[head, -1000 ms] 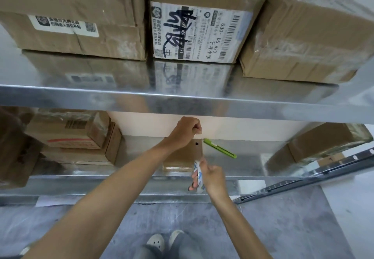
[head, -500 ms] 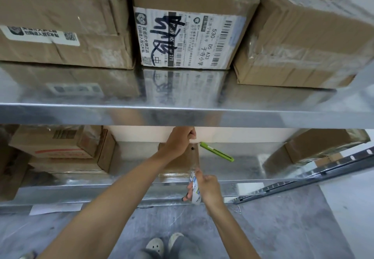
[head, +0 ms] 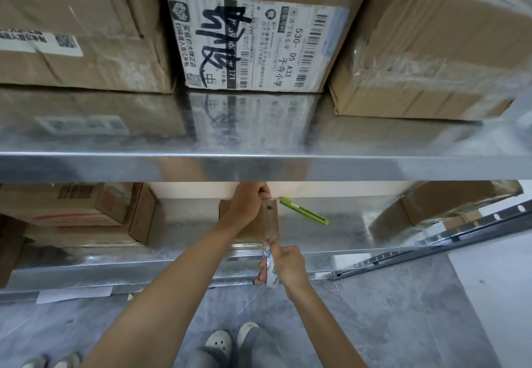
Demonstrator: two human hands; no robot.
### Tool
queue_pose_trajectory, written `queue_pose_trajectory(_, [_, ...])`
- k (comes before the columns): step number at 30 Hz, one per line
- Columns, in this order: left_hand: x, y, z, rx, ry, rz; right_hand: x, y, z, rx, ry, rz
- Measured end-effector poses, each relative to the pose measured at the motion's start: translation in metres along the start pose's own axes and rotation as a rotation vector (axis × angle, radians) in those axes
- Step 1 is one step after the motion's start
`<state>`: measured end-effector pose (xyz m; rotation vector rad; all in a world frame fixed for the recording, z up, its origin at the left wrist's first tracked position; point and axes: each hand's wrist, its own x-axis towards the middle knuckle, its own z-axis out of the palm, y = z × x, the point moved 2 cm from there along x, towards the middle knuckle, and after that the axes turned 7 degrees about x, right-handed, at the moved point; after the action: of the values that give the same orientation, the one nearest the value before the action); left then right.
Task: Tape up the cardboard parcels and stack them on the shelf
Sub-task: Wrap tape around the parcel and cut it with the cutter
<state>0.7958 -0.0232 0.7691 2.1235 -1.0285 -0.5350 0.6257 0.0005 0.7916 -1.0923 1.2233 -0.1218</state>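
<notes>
Head: small parcel [head: 270, 225], long axis front-to-back.

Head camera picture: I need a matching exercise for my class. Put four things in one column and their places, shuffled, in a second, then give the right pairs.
Things
1. tape roll
2. green cutter
3. small parcel
4. box with the scribbled label

Places
A. upper shelf, middle of three boxes
B. under the left hand, on the lower shelf
C. in the right hand
D. lying loose on the lower shelf, right of the small parcel

Pairs: 1-C, 2-D, 3-B, 4-A
</notes>
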Motion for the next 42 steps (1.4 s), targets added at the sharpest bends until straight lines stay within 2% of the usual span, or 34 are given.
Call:
queue_pose_trajectory(4, [0.007,-0.005,-0.003,-0.038,-0.100,-0.102,0.005,-0.002,-0.003,-0.067,-0.032,0.008])
queue_pose_trajectory(8, [0.007,-0.005,-0.006,-0.142,-0.100,-0.176,0.008,-0.004,-0.008,-0.069,-0.043,0.031])
queue_pose_trajectory(11, [0.002,-0.003,-0.005,-0.116,-0.067,-0.136,0.008,-0.005,-0.010,-0.029,-0.061,0.071])
queue_pose_trajectory(14, [-0.007,0.002,-0.007,-0.082,-0.024,-0.012,0.006,-0.006,-0.010,-0.016,-0.047,0.065])
queue_pose_trajectory(17, [-0.020,0.007,-0.016,-0.060,-0.045,0.068,0.005,-0.006,-0.010,-0.009,-0.041,0.072])
queue_pose_trajectory(19, [-0.030,0.008,-0.024,0.020,-0.123,0.053,0.005,-0.007,-0.010,-0.011,-0.043,0.069])
queue_pose_trajectory(23, [-0.052,0.024,-0.032,0.387,-0.246,-0.013,0.004,-0.008,-0.011,-0.040,-0.041,0.061])
queue_pose_trajectory(25, [-0.058,0.031,-0.028,0.416,-0.215,-0.052,0.002,-0.009,-0.011,-0.055,-0.039,0.061])
queue_pose_trajectory(30, [-0.055,0.034,-0.026,0.227,-0.104,-0.235,-0.006,-0.016,-0.012,-0.038,-0.024,0.065])
queue_pose_trajectory(33, [-0.052,0.038,-0.023,0.168,-0.019,-0.286,-0.005,-0.016,-0.012,-0.090,-0.028,0.050])
queue_pose_trajectory(37, [-0.051,0.041,-0.014,0.163,0.119,-0.322,-0.001,-0.014,-0.014,-0.113,-0.043,0.038])
queue_pose_trajectory(42, [-0.052,0.042,-0.009,0.266,0.242,-0.353,0.001,-0.015,-0.013,-0.094,-0.074,0.043])
